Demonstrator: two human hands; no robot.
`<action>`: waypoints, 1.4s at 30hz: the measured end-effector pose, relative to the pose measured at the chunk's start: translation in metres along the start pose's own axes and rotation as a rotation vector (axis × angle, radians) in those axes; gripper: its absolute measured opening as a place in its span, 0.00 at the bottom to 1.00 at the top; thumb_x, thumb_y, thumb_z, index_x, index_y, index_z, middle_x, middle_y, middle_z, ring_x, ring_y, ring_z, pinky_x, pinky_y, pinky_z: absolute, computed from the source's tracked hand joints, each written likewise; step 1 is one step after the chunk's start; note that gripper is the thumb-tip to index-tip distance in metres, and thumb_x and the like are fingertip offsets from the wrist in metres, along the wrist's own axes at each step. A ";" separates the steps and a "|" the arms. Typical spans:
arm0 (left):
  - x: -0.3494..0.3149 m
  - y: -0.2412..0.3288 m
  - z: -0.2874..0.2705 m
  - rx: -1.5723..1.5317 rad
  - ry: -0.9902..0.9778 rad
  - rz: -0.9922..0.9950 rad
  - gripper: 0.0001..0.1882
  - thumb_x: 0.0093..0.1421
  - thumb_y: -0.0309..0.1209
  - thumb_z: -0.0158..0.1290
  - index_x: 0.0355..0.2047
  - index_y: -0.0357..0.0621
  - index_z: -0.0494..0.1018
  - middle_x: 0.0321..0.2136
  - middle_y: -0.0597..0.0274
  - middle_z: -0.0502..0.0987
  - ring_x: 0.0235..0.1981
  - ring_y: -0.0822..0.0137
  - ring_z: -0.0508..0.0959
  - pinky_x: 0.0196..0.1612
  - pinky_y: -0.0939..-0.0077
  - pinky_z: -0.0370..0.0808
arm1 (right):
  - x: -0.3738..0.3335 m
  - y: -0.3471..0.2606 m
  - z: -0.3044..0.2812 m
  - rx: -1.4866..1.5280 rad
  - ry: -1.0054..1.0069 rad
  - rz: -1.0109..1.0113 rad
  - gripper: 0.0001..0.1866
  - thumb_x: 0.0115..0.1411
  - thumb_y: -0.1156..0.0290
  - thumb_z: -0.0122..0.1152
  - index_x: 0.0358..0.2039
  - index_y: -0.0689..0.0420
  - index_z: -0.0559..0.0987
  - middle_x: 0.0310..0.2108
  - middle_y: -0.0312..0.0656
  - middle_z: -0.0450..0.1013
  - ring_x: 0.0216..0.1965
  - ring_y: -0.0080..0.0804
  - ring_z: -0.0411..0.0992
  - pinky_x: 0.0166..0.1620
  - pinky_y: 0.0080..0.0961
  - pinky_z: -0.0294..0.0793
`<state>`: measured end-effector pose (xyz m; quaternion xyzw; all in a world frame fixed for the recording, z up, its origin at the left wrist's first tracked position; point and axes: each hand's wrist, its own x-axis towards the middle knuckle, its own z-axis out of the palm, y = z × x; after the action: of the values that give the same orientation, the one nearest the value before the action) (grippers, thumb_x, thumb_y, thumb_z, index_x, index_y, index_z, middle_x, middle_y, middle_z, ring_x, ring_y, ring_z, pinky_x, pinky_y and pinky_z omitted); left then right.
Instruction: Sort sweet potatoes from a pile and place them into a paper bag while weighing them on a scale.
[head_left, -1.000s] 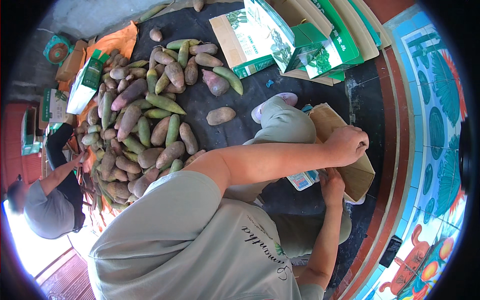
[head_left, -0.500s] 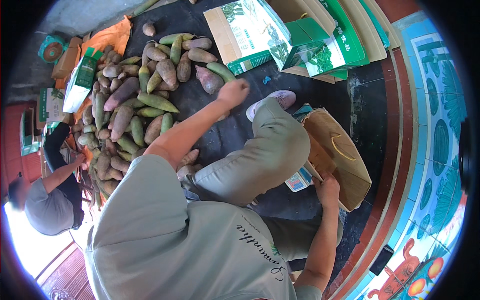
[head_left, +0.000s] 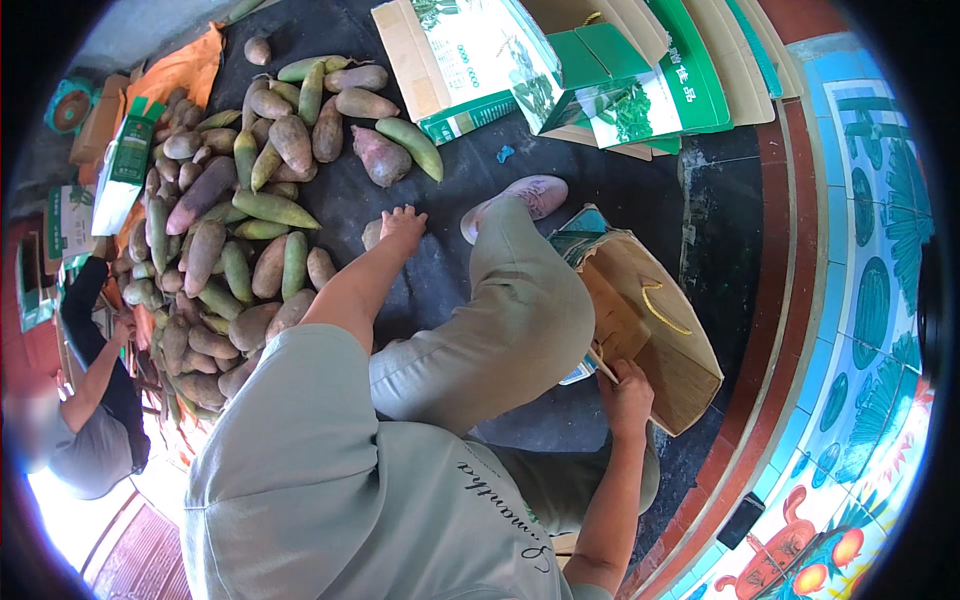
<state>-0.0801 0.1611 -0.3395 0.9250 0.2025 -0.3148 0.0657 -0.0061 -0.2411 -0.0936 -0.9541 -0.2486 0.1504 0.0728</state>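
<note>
My left hand reaches out over the dark ground sheet, fingers spread, directly above a brownish root vegetable. Only that root's left end shows; my hand covers the rest, and whether I touch it is unclear. Beyond it lie a large purplish root and a long green one. On the other side of my bent knee, my right hand grips the edge of a cardboard box. This box is tilted, its brown inside showing, with a yellow cord handle.
A large heap of brown and green roots spreads to the left. Printed green and white cartons are stacked at the back. A co-worker sits at the far left. A raised tiled edge bounds the right, with a phone on it.
My left hand has drawn back toward me from near the purplish root, its fingers now spread above the nearer root. My right hand keeps hold of the box. The whole view has shifted slightly.
</note>
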 end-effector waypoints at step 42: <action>-0.176 0.266 -0.286 -0.081 0.194 0.821 0.37 0.39 0.41 0.64 0.49 0.41 0.63 0.44 0.50 0.72 0.47 0.53 0.72 0.47 0.61 0.70 | 0.002 0.008 0.029 -0.095 0.041 0.073 0.13 0.47 0.61 0.62 0.31 0.55 0.78 0.29 0.48 0.75 0.35 0.44 0.74 0.38 0.38 0.73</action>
<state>0.0630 -0.0681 -0.0067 0.9508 -0.1653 -0.1660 0.2026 -0.0105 -0.2450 -0.1235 -0.9678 -0.2190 0.1214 0.0270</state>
